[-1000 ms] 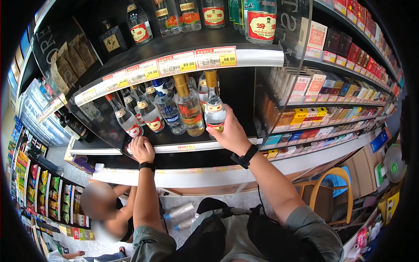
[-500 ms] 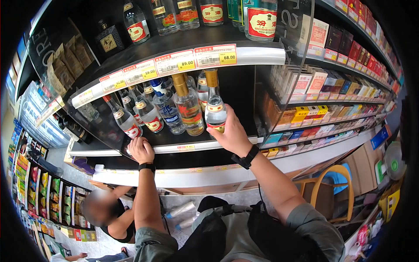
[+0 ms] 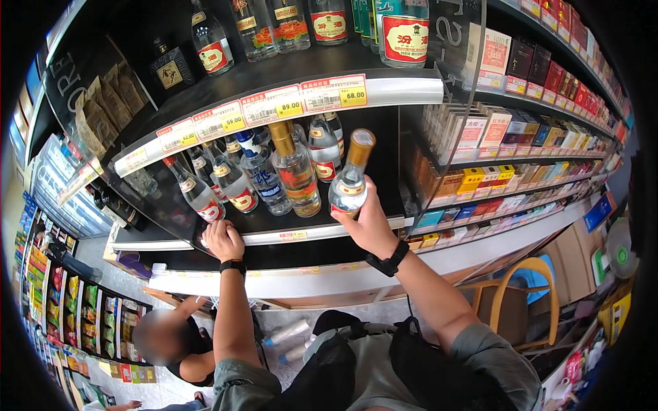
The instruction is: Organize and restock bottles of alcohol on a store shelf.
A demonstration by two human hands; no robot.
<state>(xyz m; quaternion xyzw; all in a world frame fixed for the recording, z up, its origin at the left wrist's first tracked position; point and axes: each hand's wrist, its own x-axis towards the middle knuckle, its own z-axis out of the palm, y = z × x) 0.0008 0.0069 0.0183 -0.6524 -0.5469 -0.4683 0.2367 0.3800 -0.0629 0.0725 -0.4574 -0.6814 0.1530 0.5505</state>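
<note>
My right hand (image 3: 371, 222) is wrapped round the lower part of a clear liquor bottle (image 3: 349, 183) with a gold cap and a red-and-yellow label. The bottle tilts, its cap leaning right and toward me, over the front of the lower shelf. My left hand (image 3: 223, 240) has its fingers curled over the front edge of the lower shelf (image 3: 274, 235), just below a red-capped bottle (image 3: 199, 194). Nearest the held bottle on its left stands a gold-capped bottle (image 3: 296, 177) with an orange pattern. Beside that is a blue-capped bottle (image 3: 262, 178).
Above hangs the upper shelf edge (image 3: 404, 92) with price tags, bearing several bottles such as a red-labelled one (image 3: 406, 38). Clear side panels flank the shelves. Cigarette packs (image 3: 497, 123) fill the racks at right. A chair (image 3: 517, 301) stands below right; another person (image 3: 175, 342) is at lower left.
My right hand has drawn the gold-capped bottle slightly right and toward me, tipping its cap rightward. Bottles behind it now show more. My left hand stays at the shelf edge.
</note>
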